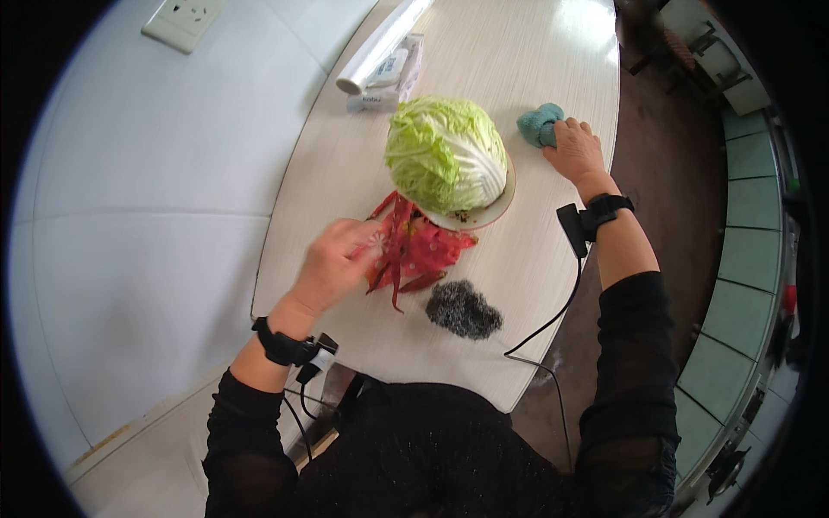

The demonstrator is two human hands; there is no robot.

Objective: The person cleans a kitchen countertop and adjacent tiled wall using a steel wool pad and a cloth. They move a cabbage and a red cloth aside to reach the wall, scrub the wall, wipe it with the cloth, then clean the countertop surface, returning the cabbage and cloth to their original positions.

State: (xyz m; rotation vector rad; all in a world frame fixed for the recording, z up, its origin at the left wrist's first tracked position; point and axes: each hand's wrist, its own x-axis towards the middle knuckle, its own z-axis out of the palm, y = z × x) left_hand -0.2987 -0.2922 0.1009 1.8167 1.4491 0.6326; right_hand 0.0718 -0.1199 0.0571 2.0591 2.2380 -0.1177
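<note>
My right hand (pixel 576 150) grips a bunched teal cloth (pixel 539 124) on the right side of the table. My left hand (pixel 333 262), somewhat blurred, is at the left edge of a red patterned bag or cloth (pixel 424 249); whether its fingers grip it cannot be told. Long dried red chilies (pixel 396 259) appear to lie on and around the red material. Just beyond sits a pale green cabbage head (pixel 447 152) on a plate (pixel 502 210) with dark bits on it. A dark grey speckled pad or clump (pixel 464 309) lies nearest my body.
A roll of clear film (pixel 382 48) and a tissue pack (pixel 388 81) lie at the table's far left. A tiled wall (pixel 168 142) with a socket (pixel 183 19) borders the left. Cables trail from both wrist devices, one cable (pixel 537 333) crossing the table's right edge.
</note>
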